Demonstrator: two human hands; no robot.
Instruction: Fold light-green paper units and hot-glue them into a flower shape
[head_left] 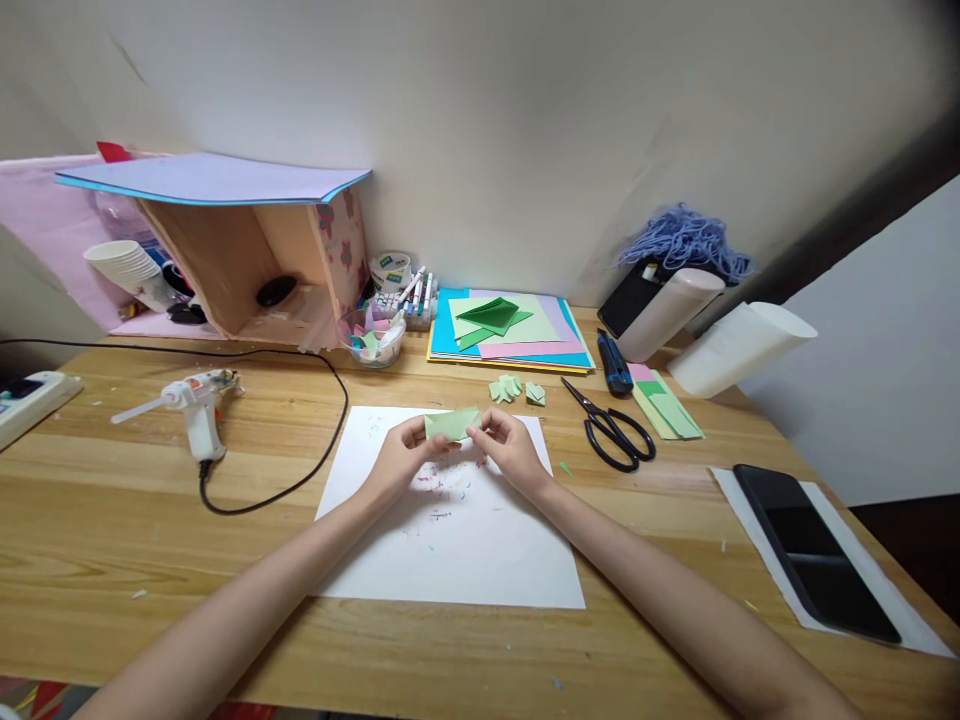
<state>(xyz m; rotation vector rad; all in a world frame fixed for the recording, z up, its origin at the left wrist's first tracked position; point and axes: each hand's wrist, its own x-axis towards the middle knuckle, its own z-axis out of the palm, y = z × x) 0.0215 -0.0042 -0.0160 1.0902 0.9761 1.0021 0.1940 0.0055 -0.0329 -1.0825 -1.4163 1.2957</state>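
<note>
Both my hands pinch a small light green paper piece (452, 423) just above a white sheet (450, 520) on the wooden table (225, 560). My left hand (405, 455) grips its left end, fingers closed. My right hand (508, 445) pinches its right end. A few small folded green pieces (514, 389) lie just beyond the sheet.
Black scissors (616, 432), a utility knife (613, 364) and green paper strips (667, 408) lie to the right. A stack of coloured paper (510, 328) sits at the back. A glue gun (193, 400) with its cord rests left. A black phone (814, 550) lies at the right edge.
</note>
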